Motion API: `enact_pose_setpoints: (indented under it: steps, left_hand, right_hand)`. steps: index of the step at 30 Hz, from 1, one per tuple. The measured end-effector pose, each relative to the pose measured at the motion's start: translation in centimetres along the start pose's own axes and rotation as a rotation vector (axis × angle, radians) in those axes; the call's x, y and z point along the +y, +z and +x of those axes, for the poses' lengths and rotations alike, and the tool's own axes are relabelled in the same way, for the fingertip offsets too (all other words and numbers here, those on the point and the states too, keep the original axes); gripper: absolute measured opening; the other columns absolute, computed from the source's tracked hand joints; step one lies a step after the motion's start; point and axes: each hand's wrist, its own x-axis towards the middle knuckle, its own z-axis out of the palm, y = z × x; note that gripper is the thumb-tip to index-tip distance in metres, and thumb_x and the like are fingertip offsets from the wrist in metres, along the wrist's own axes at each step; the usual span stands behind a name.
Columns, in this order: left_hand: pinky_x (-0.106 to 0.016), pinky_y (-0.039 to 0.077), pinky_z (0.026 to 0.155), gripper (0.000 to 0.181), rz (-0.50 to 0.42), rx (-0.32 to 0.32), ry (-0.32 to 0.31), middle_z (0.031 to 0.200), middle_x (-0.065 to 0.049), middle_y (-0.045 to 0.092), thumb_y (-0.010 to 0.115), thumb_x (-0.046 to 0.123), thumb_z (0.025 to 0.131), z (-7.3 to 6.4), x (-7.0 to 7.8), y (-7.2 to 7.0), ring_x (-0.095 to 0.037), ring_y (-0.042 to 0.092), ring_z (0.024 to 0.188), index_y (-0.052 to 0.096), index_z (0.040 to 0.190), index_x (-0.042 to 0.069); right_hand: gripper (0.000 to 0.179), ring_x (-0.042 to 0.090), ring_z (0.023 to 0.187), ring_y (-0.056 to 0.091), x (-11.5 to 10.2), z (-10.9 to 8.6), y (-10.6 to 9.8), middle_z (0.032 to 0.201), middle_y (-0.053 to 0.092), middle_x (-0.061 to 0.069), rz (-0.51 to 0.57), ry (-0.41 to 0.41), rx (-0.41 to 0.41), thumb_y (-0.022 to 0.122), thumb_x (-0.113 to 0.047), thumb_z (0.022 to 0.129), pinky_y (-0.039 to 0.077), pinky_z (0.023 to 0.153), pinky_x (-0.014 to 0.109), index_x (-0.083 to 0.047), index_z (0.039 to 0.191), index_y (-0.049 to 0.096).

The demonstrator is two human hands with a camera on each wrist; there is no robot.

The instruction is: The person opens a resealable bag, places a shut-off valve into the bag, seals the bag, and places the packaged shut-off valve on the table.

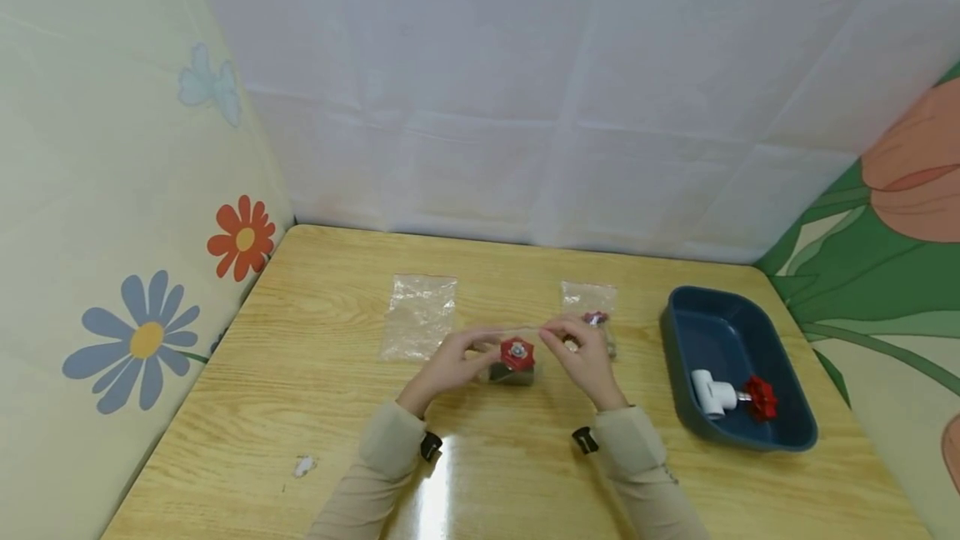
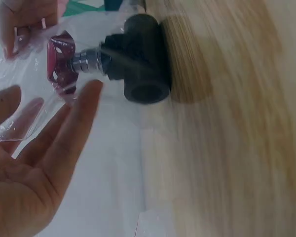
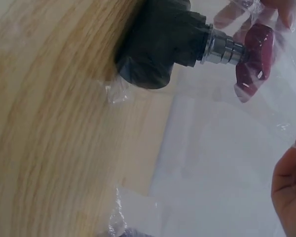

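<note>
Between the two hands, a dark grey tee-shaped valve with a red handwheel [image 1: 517, 353] stands upright on the table, wheel at the top. A clear plastic bag [image 2: 27, 84] surrounds it, its upper part spread between the hands. My left hand [image 1: 459, 361] touches the bag beside the wheel, fingers fairly straight and thumb apart from them in the left wrist view. My right hand [image 1: 585, 357] pinches the bag's upper edge between thumb and fingertips. The right wrist view shows the valve's metal stem [image 3: 222, 48] through the film.
A flat clear bag [image 1: 420, 315] lies to the left on the wooden table [image 1: 315, 315]. Behind the right hand is another bag [image 1: 588, 297] with a purplish-red handwheel [image 1: 596, 318]. The dark blue tray [image 1: 678, 357] at right contains a white tee valve [image 1: 712, 395] with a red handwheel.
</note>
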Motion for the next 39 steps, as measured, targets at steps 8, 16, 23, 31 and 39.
enact_pose_setpoints:
  steps: [8, 16, 23, 31, 39]
  left_hand:
    - [-0.042, 0.050, 0.050, 0.027, -0.092, 0.054, 0.072, 0.099, -0.017, 0.064, 0.052, 0.008, 0.091, 0.1, -0.3, 0.7, -0.035, 0.057, 0.056, 0.061, 0.116, 0.001]
    - [-0.042, 0.053, 0.058, 0.024, -0.108, 0.092, 0.030, 0.097, -0.024, 0.063, 0.046, 0.005, 0.094, -0.4, 1.8, 0.7, -0.039, 0.062, 0.074, 0.061, 0.109, -0.005]
    - [-0.033, 0.054, 0.057, 0.024, -0.121, 0.123, 0.025, 0.091, -0.019, 0.065, 0.046, 0.010, 0.095, 0.6, -0.5, 1.5, -0.027, 0.064, 0.072, 0.062, 0.105, -0.005]
    - [-0.038, 0.053, 0.052, 0.024, -0.181, 0.161, 0.020, 0.077, -0.023, 0.062, 0.044, 0.004, 0.095, 0.8, 0.8, 2.1, -0.036, 0.060, 0.060, 0.061, 0.096, -0.011]
    - [-0.039, 0.053, 0.052, 0.025, -0.242, 0.163, -0.026, 0.068, -0.026, 0.059, 0.042, 0.003, 0.095, 0.6, 3.6, 1.9, -0.035, 0.060, 0.055, 0.059, 0.090, -0.014]
  right_hand:
    - [0.028, 0.018, 0.094, 0.056, 3.0, -1.0, 0.1, 0.109, 0.058, 0.021, 0.122, 0.422, -0.118, 0.063, -0.008, 0.084, 0.047, 0.080, 0.029, 0.005, 0.109, 0.060]
    - [0.038, 0.027, 0.097, 0.056, 4.3, -1.7, 0.8, 0.121, 0.051, 0.019, 0.244, 0.531, -0.305, 0.063, -0.014, 0.085, 0.050, 0.077, 0.038, 0.001, 0.119, 0.056]
    - [0.028, 0.019, 0.097, 0.057, 4.5, -1.8, 1.5, 0.110, 0.061, 0.016, 0.164, 0.479, -0.215, 0.065, -0.013, 0.083, 0.046, 0.081, 0.028, 0.002, 0.107, 0.064]
    - [0.023, 0.009, 0.082, 0.059, 4.0, -2.0, 2.3, 0.105, 0.060, 0.023, 0.305, 0.518, -0.116, 0.056, -0.004, 0.088, 0.052, 0.072, 0.029, 0.013, 0.105, 0.057]
    - [0.022, 0.010, 0.075, 0.061, 3.5, -2.2, 2.3, 0.103, 0.060, 0.025, 0.340, 0.555, -0.045, 0.049, -0.002, 0.092, 0.054, 0.064, 0.033, 0.014, 0.106, 0.054]
